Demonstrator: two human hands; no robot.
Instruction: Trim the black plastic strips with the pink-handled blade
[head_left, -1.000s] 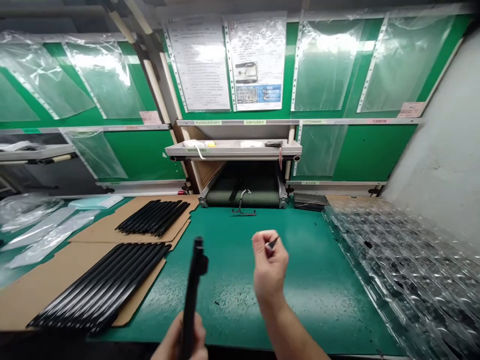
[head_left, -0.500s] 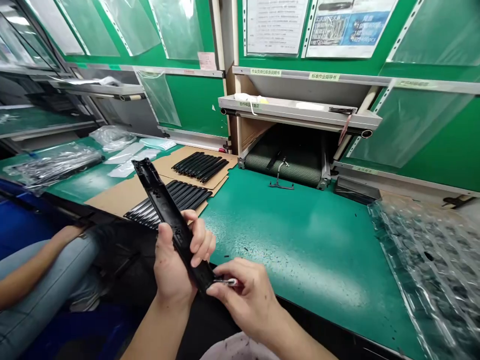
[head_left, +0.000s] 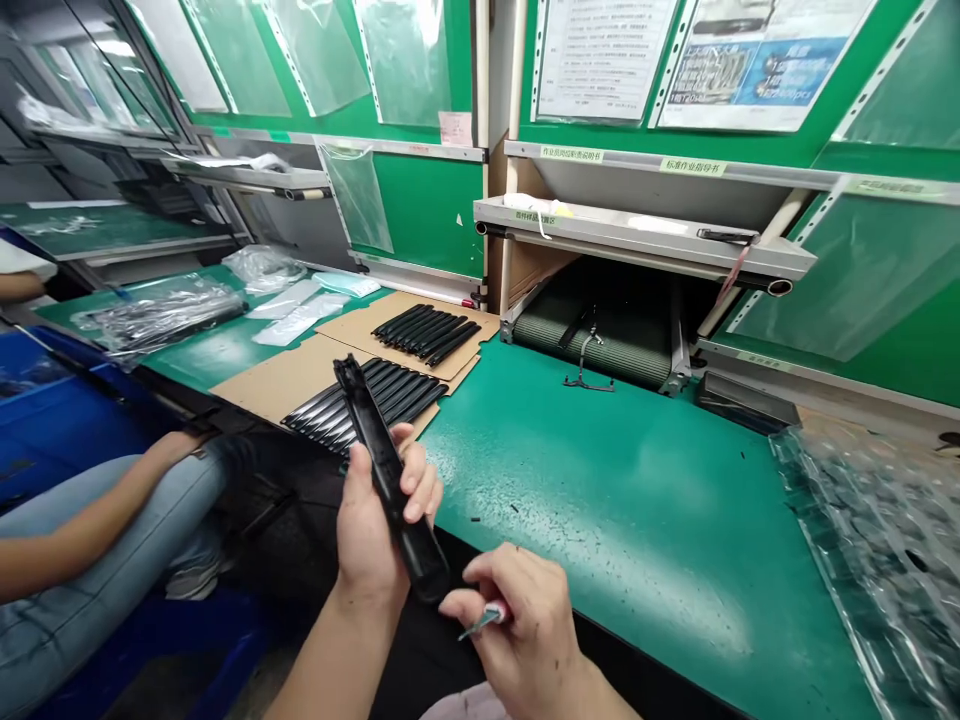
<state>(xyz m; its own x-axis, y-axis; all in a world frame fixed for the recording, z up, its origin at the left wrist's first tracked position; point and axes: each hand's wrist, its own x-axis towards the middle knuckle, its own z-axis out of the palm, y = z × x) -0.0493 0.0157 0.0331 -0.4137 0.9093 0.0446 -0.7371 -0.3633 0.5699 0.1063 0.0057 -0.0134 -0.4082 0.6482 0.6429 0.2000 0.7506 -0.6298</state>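
My left hand (head_left: 379,525) is wrapped round a long black plastic shell (head_left: 386,470). The shell is tilted, its hollow side facing me and its lower end toward my right hand. Just to the right of that end is my right hand (head_left: 525,610), fingers curled round a small knife (head_left: 484,621) with a thin blade and a pale handle. Blade and shell are apart. Behind the shell, similar black parts (head_left: 367,400) lie in a row on brown cardboard (head_left: 255,380).
Small black scraps (head_left: 514,508) dot the green tabletop (head_left: 600,480). A conveyor belt (head_left: 600,335) opens at the back, under a shelf (head_left: 645,235). Clear plastic trays (head_left: 870,540) lie at right, bagged parts (head_left: 172,320) at left. A seated person's arm (head_left: 97,510) is at left.
The knife has come away from the shell's lower end, and its blade now points down-left. The shell has turned slightly in my left hand. The whole view has shifted left.
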